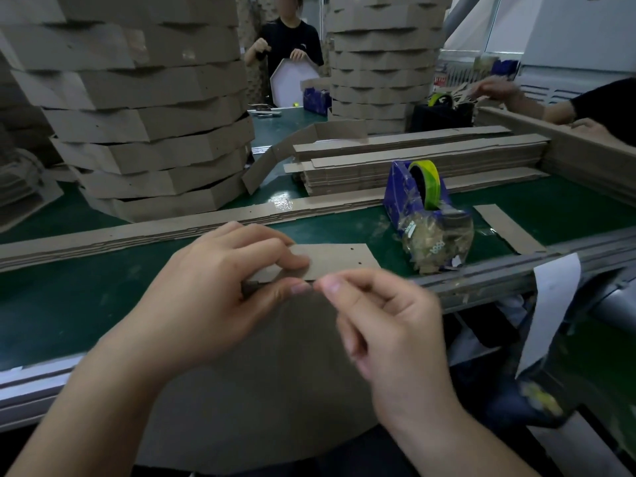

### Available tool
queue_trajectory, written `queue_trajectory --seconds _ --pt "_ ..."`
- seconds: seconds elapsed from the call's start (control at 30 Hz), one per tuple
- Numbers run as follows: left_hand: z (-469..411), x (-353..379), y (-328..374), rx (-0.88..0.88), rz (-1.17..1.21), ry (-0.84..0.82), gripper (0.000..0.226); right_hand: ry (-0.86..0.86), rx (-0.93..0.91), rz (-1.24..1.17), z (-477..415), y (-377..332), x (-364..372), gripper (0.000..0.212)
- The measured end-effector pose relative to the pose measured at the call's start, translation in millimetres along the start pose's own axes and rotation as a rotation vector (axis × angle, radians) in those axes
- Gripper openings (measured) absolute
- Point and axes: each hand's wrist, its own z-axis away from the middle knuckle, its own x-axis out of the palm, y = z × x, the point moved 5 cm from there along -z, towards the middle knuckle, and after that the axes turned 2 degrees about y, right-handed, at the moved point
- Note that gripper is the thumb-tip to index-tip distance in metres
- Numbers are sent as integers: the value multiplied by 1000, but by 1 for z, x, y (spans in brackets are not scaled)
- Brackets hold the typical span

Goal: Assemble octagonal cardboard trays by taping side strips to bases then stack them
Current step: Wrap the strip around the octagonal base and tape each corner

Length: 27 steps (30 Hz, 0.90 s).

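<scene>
A brown cardboard base (275,373) lies across the near table edge and over my lap. A cardboard side strip (339,259) stands along its far edge. My left hand (220,294) pinches the strip and base edge together between thumb and fingers. My right hand (385,325) is right beside it, thumb and forefinger pinched at the same edge; whether it holds tape I cannot tell. A blue tape dispenser (421,204) with a yellow-green roll sits to the right on the green table (69,304).
A tall stack of finished trays (151,108) stands at the back left, another stack (382,63) at the back middle. Piles of flat strips (413,160) lie behind the dispenser. One person (285,39) stands across the table; another person's arm (550,105) reaches in from the right.
</scene>
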Motion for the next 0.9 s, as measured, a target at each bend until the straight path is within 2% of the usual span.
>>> queue_trajectory --seconds 0.13,0.27,0.37,0.57,0.7,0.77,0.9 --pt "2 -2 0 7 -20 -30 34 93 179 -113 0 15 6 29" --pt "5 -1 -1 29 -5 -74 33 162 197 -106 1 19 7 29" --pt "5 -1 -1 25 8 -66 34 182 232 -123 3 24 6 23" --pt "5 0 0 20 22 -66 36 217 281 -120 6 29 6 25" --pt "7 -4 -1 -46 82 -71 27 202 337 -118 7 30 6 26" --pt "7 -4 1 -21 62 -116 24 169 336 -85 8 29 5 26" --pt "6 -5 1 -17 7 -179 37 103 325 -33 8 26 4 26"
